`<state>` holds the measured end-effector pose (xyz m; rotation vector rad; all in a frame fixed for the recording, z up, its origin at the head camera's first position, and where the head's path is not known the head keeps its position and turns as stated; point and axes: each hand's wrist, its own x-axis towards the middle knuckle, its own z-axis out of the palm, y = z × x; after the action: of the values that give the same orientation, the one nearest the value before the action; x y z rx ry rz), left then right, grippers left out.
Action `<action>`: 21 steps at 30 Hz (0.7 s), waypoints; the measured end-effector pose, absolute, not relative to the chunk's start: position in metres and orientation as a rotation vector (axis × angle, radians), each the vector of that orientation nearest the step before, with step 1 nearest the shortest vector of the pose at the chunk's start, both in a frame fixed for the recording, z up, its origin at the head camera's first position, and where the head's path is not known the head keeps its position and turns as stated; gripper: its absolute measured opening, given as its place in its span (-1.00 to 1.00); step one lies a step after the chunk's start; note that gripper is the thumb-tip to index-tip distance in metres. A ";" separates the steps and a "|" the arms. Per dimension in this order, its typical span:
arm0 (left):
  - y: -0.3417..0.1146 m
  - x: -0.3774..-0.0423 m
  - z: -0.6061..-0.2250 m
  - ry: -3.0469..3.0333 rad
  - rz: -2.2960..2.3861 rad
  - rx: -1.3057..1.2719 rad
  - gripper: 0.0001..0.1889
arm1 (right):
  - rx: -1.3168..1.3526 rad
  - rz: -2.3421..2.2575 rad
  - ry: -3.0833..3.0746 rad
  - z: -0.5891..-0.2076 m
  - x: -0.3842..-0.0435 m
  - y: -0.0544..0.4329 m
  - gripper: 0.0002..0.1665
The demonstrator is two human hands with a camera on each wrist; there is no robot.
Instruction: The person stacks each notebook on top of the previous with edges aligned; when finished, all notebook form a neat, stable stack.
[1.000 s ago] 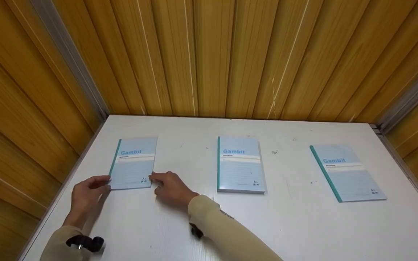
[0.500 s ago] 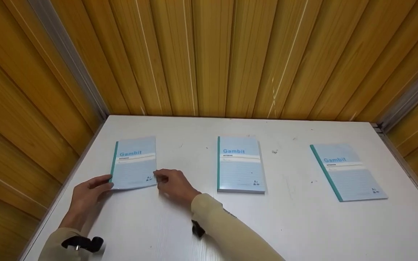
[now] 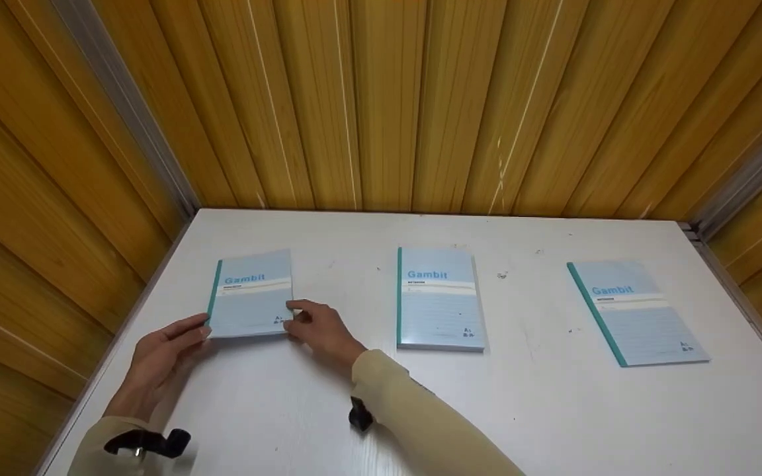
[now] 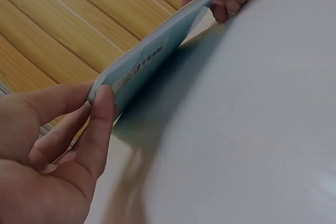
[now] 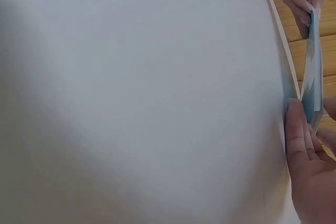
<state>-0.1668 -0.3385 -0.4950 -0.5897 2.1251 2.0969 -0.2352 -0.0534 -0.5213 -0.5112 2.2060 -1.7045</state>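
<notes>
In the head view, a light blue notebook (image 3: 252,304) with a green spine and "Gambit" on its cover is at the left of the table. My left hand (image 3: 159,357) pinches its near left corner between thumb and fingers. On the opposite side, the near right corner is pinched by my right hand (image 3: 321,330). The left wrist view shows the notebook's underside (image 4: 152,59), with a barcode, tilted up above the white surface. A shadow lies beneath it.
A thicker matching notebook or stack (image 3: 437,311) lies mid-table. Another "Gambit" notebook (image 3: 635,324) lies slanted at the right. Behind the white table (image 3: 520,410) stands a yellow wood-patterned wall (image 3: 387,106), with more panels at both sides.
The left notebook's near edge has come up off the table, and the notebook has shifted slightly right. My right hand has gone from touching its side to pinching the corner.
</notes>
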 end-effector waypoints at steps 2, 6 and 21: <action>-0.336 -0.167 -0.496 2.180 2.047 -0.582 -0.34 | -0.487 -1.707 2.248 -0.522 -0.235 -0.054 -0.52; -0.331 -0.165 -0.495 2.342 1.861 -0.530 -0.33 | -0.466 -1.687 2.343 -0.522 -0.235 -0.052 -0.57; -0.308 -0.167 -0.490 2.543 1.732 -0.378 -0.44 | -0.448 -1.712 2.345 -0.511 -0.235 -0.022 -0.56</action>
<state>-0.1673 -0.3077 -0.4902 -0.3779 2.5434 1.7320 -0.2354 -0.0221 -0.5109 -0.4481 2.3454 -1.7120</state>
